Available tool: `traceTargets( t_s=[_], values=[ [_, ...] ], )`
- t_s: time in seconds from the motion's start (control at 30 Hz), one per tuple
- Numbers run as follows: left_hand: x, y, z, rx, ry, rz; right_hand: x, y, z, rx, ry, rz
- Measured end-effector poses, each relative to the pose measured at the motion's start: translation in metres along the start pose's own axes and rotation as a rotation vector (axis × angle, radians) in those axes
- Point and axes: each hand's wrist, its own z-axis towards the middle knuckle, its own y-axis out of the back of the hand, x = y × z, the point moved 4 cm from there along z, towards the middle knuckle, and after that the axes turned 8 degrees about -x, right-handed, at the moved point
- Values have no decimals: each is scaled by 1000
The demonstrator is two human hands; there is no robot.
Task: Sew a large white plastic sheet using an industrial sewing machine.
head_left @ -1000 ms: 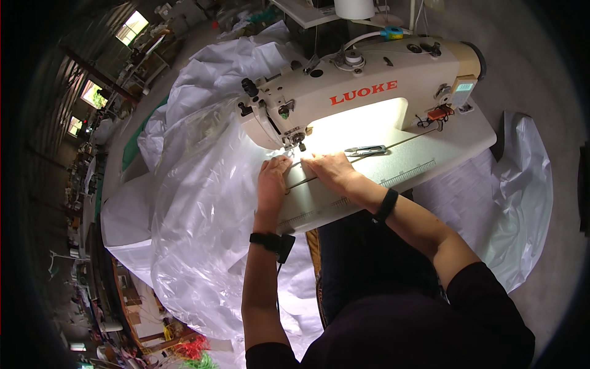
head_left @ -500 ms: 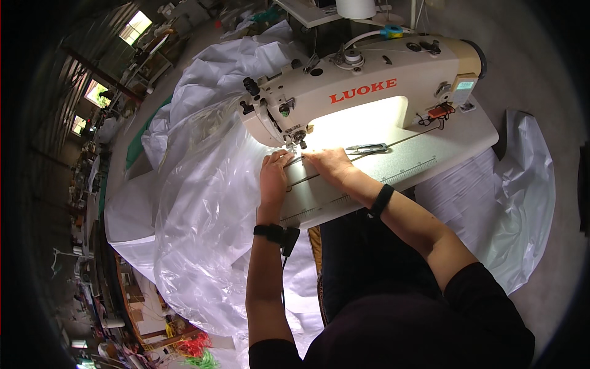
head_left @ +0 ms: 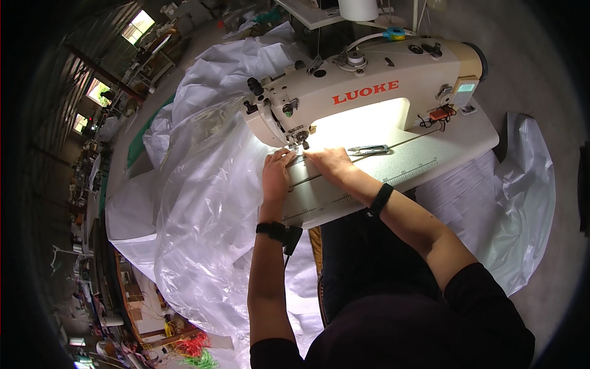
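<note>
A white sewing machine (head_left: 362, 80) stands before me, its lamp lighting the bed under the arm brightly. My left hand (head_left: 276, 175) is at the presser foot (head_left: 295, 148), fingers bent and drawn together at the edge of a clear plastic sheet (head_left: 203, 209). Just right of the needle area, my right hand (head_left: 332, 165) points its closed fingers toward the foot. Whatever lies between the fingertips of either hand is too small and glare-washed to make out. A pair of thread snips (head_left: 369, 150) rests on the machine bed, beyond my right hand.
White sheeting (head_left: 227, 71) is heaped behind and left of the machine, and more sheeting (head_left: 522, 203) hangs at the right. A cone of white thread (head_left: 358, 8) stands above. Red and green strands (head_left: 195, 344) lie at the lower left. A ruler scale (head_left: 409, 174) marks the bed.
The view has shifted very slightly. Both hands stay by the presser foot with almost the same finger pose, and the snips have not moved on the bed.
</note>
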Motion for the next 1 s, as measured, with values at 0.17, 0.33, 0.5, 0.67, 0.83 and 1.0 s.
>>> traceTargets(
  t_s=[0.17,0.33,0.5,0.67,0.83,1.0],
  values=[
    [-1,1,-1,13,-27,27,0,-3,-1,-1,27,-21],
    [-4,28,-18,84,-32,223,8,-6,3,-27,80,-9],
    [-24,162,-38,-86,-51,383,7,15,-24,-121,27,159],
    [111,301,-132,-207,418,739,74,37,-80,275,-39,810],
    [169,275,-229,38,774,569,153,-26,-122,517,39,1144],
    [119,281,-240,-156,853,332,181,-69,-139,664,-209,1535]
  ],
)
